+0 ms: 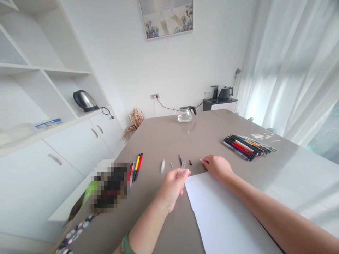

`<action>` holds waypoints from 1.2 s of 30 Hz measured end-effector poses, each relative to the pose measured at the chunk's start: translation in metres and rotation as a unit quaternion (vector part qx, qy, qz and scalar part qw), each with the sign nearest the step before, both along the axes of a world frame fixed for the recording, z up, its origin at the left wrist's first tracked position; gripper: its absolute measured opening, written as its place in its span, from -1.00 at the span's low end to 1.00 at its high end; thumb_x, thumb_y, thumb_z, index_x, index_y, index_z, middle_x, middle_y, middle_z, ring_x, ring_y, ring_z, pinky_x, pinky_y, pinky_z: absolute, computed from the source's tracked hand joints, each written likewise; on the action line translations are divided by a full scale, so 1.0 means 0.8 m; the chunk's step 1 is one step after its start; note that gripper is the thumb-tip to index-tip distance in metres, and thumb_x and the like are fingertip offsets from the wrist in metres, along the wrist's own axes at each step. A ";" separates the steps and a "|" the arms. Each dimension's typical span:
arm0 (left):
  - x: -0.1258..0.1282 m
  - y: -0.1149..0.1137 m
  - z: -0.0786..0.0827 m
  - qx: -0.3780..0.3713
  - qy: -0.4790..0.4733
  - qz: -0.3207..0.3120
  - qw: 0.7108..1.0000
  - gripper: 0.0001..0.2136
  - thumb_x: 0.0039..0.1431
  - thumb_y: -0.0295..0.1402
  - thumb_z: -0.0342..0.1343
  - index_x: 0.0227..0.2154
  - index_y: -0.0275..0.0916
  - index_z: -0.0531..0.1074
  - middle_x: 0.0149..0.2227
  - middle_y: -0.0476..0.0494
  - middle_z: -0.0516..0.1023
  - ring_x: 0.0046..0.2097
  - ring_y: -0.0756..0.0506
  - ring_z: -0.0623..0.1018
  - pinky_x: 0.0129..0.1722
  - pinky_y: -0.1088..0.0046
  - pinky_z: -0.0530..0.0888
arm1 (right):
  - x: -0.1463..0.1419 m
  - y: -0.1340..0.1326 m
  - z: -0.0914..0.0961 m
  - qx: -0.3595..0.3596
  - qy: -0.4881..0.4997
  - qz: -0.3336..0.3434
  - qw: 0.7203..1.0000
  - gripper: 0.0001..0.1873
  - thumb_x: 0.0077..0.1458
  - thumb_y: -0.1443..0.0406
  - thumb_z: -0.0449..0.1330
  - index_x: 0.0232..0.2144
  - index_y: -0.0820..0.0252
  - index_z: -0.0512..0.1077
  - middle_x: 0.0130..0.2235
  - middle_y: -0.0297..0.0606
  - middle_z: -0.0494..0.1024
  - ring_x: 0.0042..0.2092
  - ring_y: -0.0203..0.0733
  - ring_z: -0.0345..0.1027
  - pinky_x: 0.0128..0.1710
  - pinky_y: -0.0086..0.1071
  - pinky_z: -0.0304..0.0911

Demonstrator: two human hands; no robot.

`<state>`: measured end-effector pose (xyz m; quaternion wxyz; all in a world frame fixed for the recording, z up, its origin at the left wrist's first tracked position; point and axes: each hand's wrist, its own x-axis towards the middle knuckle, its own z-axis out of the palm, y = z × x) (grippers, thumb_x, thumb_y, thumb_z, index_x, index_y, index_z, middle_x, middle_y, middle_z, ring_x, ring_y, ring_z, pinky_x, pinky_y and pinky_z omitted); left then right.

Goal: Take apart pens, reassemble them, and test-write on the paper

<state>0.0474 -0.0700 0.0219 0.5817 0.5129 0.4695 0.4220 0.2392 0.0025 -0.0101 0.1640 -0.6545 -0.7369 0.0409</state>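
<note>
My left hand [173, 185] is closed on a clear pen barrel [183, 165], which points up and away from me. Just beyond it on the table lie a whitish tube [162, 165], a tiny metallic piece [171, 165], a thin dark pen refill [180, 159] and a short black pen part [190, 162]. My right hand [215, 165] rests on the table past the top of the white paper [219, 211], its fingers pinched together at a small pale bit [200, 160] whose kind I cannot make out.
A heap of pens [246, 146] lies to the right, with white scraps [262, 135] behind it. Several pens [137, 167] lie at the left, beside a blurred dark object [112, 187] with a beaded strap [76, 233]. A glass pot [184, 115] stands at the far side.
</note>
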 end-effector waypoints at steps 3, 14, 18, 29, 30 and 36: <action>0.001 0.000 -0.001 -0.001 -0.006 -0.005 1.000 -0.66 -0.01 -0.10 -0.02 -0.36 -0.31 0.36 -0.66 0.13 0.00 -0.59 0.11 0.06 -0.63 0.60 0.09 | 0.001 0.001 0.000 -0.004 0.005 0.003 1.000 -0.69 0.01 0.23 -0.05 -0.62 0.14 0.40 -0.44 -0.29 0.46 -0.38 -0.25 0.27 -0.52 -0.47 -0.06; 0.002 0.001 -0.003 -0.022 -0.071 -0.021 0.997 -0.70 0.05 -0.10 -0.11 -0.42 -0.26 0.29 -0.63 0.11 0.07 -0.61 0.11 0.09 -0.65 0.62 0.09 | -0.005 -0.034 0.041 -0.003 0.243 0.063 0.968 -0.60 0.04 0.10 -0.12 -0.48 0.20 0.41 -0.56 -0.33 0.38 -0.52 -0.32 0.16 -0.53 -0.48 0.05; 0.003 -0.001 -0.003 -0.026 -0.068 -0.040 0.997 -0.71 0.08 -0.10 -0.14 -0.41 -0.25 0.26 -0.63 0.11 0.06 -0.60 0.11 0.10 -0.64 0.62 0.11 | -0.020 -0.060 0.058 -0.104 0.376 0.161 0.906 -0.63 -0.03 0.07 -0.01 -0.43 0.23 0.42 -0.56 -0.35 0.35 -0.52 -0.37 0.14 -0.56 -0.50 0.05; 0.004 -0.003 -0.005 -0.043 -0.083 -0.103 0.990 -0.69 0.08 -0.10 -0.15 -0.42 -0.28 0.24 -0.59 0.05 0.13 -0.58 0.09 0.15 -0.64 0.58 0.15 | -0.048 -0.073 0.050 -0.180 0.557 0.144 0.798 -0.74 -0.12 0.13 0.13 -0.53 0.25 0.36 -0.55 -0.34 0.37 -0.53 -0.38 0.15 -0.56 -0.49 0.06; 0.004 -0.003 -0.005 -0.038 -0.076 -0.105 0.991 -0.67 0.09 -0.09 -0.17 -0.40 -0.29 0.26 -0.59 0.05 0.13 -0.58 0.09 0.14 -0.64 0.58 0.14 | -0.045 -0.071 0.051 -0.172 0.576 0.138 0.787 -0.74 -0.12 0.13 0.12 -0.54 0.25 0.35 -0.57 -0.34 0.36 -0.54 -0.39 0.14 -0.56 -0.49 0.07; 0.005 -0.006 -0.001 0.038 0.093 -0.095 0.990 -0.62 0.08 -0.06 -0.20 -0.37 -0.28 0.33 -0.62 0.06 0.13 -0.59 0.08 0.13 -0.60 0.55 0.13 | 0.010 -0.030 0.058 -0.028 0.600 0.041 0.799 -0.77 -0.10 0.16 0.07 -0.45 0.24 0.29 -0.50 -0.25 0.40 -0.53 -0.34 0.20 -0.56 -0.48 0.12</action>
